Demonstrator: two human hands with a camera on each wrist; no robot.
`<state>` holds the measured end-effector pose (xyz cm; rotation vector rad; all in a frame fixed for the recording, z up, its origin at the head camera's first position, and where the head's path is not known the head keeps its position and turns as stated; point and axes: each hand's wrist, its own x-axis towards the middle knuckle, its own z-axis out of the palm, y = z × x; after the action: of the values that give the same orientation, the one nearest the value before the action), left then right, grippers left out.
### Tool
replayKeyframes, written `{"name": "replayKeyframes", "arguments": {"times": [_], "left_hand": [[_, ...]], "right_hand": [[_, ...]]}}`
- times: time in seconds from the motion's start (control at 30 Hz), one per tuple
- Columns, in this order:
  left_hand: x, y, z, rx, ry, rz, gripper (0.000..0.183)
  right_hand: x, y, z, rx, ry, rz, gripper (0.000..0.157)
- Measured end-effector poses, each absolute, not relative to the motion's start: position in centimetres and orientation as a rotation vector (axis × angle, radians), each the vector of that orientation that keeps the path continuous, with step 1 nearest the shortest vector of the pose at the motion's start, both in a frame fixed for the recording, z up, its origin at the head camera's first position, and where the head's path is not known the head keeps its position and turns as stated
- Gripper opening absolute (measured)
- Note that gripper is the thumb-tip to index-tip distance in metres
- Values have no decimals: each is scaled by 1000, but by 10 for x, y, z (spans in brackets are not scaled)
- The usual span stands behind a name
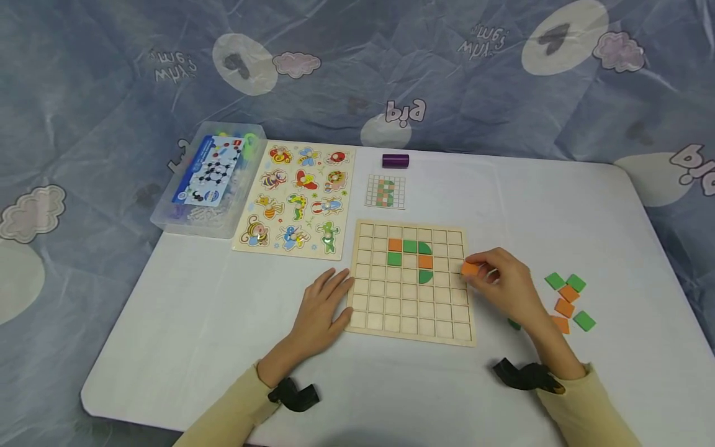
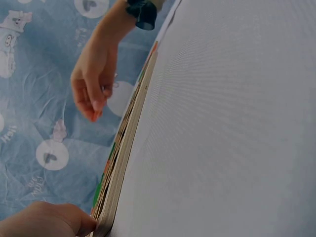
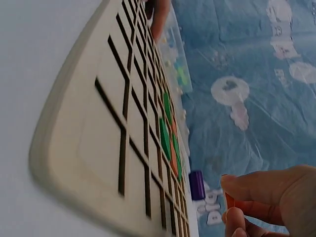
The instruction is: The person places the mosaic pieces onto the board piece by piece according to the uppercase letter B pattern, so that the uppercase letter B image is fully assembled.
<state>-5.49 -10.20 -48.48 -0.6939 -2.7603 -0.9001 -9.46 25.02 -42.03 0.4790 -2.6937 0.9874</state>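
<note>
A wooden grid board [image 1: 385,320] lies on the white table, with several orange and green pieces in its upper cells, among them an orange square [image 1: 426,262] and a green rounded piece [image 1: 426,277]. Between thumb and fingers, my right hand [image 1: 505,282] pinches an orange tile [image 1: 469,269] at the board's right edge; its full outline is partly covered. The same tile [image 3: 229,200] appears edge-on in the right wrist view. My left hand [image 1: 321,313] rests with extended fingers against the board's left edge. The left wrist view shows its thumb [image 2: 74,217] touching the board's side.
Loose tiles, such as a green one [image 1: 584,321] and an orange one [image 1: 565,308], lie right of my right hand. Behind the board are a small pattern card [image 1: 371,200] and a purple cylinder [image 1: 395,161]. An insect puzzle board [image 1: 287,192] and a clear plastic box [image 1: 167,214] stand back left.
</note>
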Motion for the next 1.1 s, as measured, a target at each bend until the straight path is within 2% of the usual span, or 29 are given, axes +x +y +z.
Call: {"name": "replayKeyframes", "arguments": {"times": [0.37,0.63,1.1], "left_hand": [[-55,-100,-485,-694,-2773,-889,50],[-56,-101,-484,-699,-2775,-883,51],[-55,-102,-483,-689,-2781,-885,51]], "right_hand": [[-112,177,-427,739,-2930,1111,26],[-118,163,-435,785,-2930,1119,28],[-121,149,-440,782,-2932,1098,23]]}}
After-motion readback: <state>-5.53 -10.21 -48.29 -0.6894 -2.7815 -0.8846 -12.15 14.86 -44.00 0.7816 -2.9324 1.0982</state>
